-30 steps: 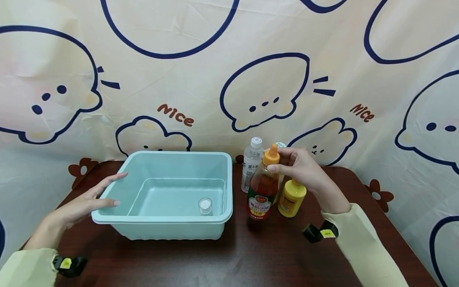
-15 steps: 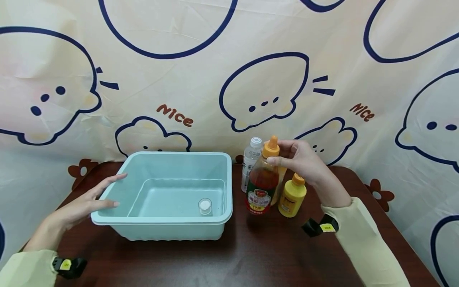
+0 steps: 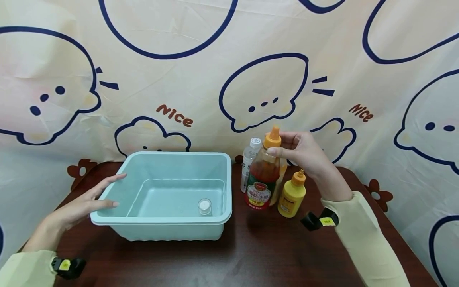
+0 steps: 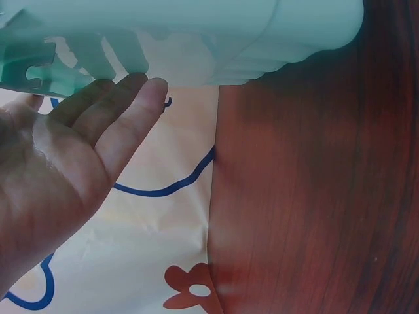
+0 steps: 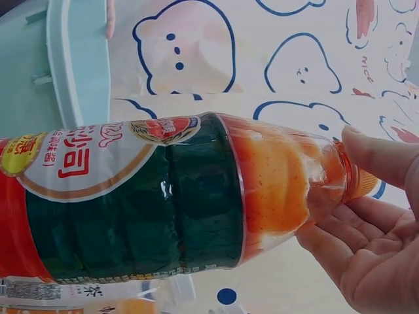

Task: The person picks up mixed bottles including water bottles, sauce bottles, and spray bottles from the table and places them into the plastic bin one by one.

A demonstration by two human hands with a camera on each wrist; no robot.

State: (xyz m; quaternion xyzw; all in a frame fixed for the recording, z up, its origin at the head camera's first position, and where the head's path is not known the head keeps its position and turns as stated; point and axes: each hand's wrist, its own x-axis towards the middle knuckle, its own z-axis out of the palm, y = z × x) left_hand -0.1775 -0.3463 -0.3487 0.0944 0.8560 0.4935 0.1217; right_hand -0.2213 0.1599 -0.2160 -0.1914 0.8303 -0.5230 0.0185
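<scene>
My right hand (image 3: pixel 301 153) pinches a ketchup bottle (image 3: pixel 263 175) by its neck, just below the orange nozzle cap. In the right wrist view the bottle's red sauce and green label (image 5: pixel 131 216) show close up, with the thumb on one side and the fingers on the other. My left hand (image 3: pixel 84 203) lies at the left rim of a light blue plastic tub (image 3: pixel 168 220), its thumb and index finger reaching over the edge. Seen from the left wrist, straight fingers (image 4: pixel 124 124) lie at the tub's outer side.
A small clear container with a white lid (image 3: pixel 205 206) stands in the tub's front right corner. Right of the tub are a clear bottle with a white cap (image 3: pixel 251 157), partly hidden, and a yellow squeeze bottle (image 3: pixel 292 197). Printed cloth (image 3: pixel 201 87) hangs behind the brown table (image 3: pixel 247 259).
My right hand has lifted the ketchup bottle upward, and the yellow bottle's nozzle now shows below that hand. The left hand and the tub stay where they were.
</scene>
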